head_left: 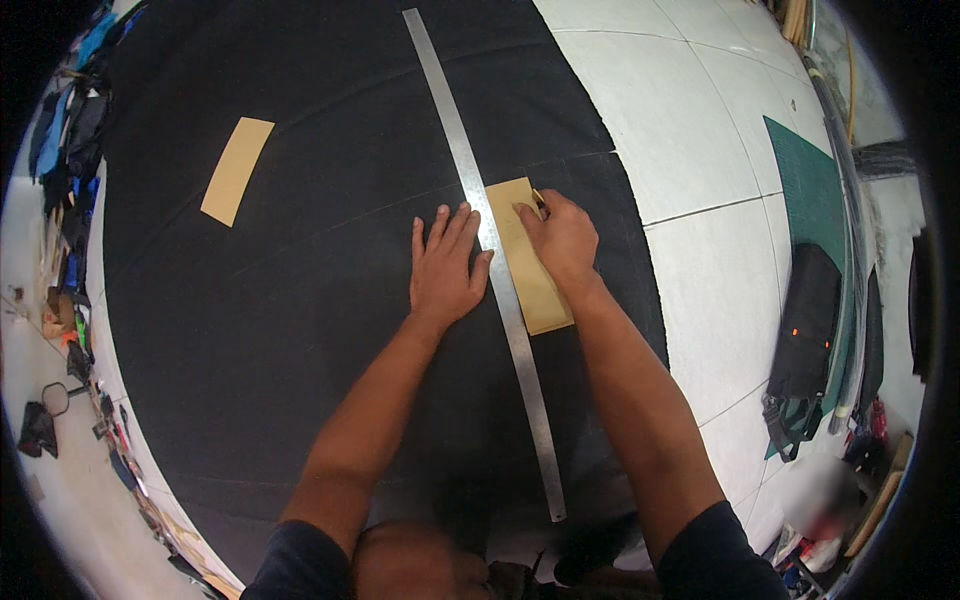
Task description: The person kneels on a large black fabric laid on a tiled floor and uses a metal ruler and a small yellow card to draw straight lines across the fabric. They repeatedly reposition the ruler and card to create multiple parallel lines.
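A long steel ruler lies lengthwise on a large sheet of black cloth. My left hand rests flat with fingers spread, its fingertips and thumb at the ruler's left edge. Against the ruler's right side is a tan card rectangle. Over its far right edge is my right hand, fingers closed in a pinch; a small yellowish bit shows by the forefinger, too little to name. Farther left on the cloth lies a second tan card piece, slightly curved and apart from both hands.
White floor tiles border the cloth on the right. Beyond them are a green mat and a black bag. Mixed clutter runs along the left side. A faint pale line crosses the cloth.
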{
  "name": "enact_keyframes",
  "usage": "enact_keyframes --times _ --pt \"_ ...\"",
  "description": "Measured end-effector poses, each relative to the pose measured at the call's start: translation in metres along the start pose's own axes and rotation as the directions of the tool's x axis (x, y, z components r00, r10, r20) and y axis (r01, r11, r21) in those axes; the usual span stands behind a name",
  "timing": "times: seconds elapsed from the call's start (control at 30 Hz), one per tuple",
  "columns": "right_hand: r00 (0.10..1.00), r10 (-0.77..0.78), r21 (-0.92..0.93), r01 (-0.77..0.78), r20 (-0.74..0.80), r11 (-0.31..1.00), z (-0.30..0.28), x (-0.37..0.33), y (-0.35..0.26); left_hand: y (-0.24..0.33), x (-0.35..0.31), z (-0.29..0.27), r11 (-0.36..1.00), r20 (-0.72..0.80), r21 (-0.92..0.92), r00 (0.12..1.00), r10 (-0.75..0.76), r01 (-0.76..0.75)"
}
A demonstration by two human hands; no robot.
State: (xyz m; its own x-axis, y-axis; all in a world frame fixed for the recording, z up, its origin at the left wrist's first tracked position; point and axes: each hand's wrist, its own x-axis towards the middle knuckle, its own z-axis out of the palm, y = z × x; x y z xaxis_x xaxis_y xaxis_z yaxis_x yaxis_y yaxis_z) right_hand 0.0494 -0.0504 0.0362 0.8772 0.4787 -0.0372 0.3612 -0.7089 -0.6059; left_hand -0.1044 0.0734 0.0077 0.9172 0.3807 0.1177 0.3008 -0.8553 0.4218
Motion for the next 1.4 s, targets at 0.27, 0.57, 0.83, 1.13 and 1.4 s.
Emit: enact_keyframes --times 0.27,0.57,0.83,1.13,1.4 --pt "0.998 -0.042 -0.075 0.039 -0.037 0.996 0.005 0.002 0.008 0.0 0.001 0.001 1.0 0.0 -0.026 1.0 0.007 -0.007" --pt "0.998 -0.061 -0.116 0.059 -0.013 0.991 0.004 0.005 0.0 -0.002 -0.001 0.002 1.0 -0.003 -0.018 1.0 -0.008 0.008" --pt "0.993 0.038 -0.087 -0.029 0.109 0.996 -0.011 0.003 0.005 -0.001 -0.001 0.003 1.0 -0.036 0.023 0.999 0.003 -0.002" --pt "0.96 0.257 0.302 -0.28 0.112 0.911 -0.076 -0.147 0.083 -0.004 -0.001 0.008 1.0 -0.04 0.006 0.999 0.015 -0.014" --pt "0.904 0.406 0.427 -0.423 0.136 0.8 -0.108 -0.29 0.124 -0.017 0.002 0.012 0.996 0.004 0.081 0.999 0.035 -0.035"
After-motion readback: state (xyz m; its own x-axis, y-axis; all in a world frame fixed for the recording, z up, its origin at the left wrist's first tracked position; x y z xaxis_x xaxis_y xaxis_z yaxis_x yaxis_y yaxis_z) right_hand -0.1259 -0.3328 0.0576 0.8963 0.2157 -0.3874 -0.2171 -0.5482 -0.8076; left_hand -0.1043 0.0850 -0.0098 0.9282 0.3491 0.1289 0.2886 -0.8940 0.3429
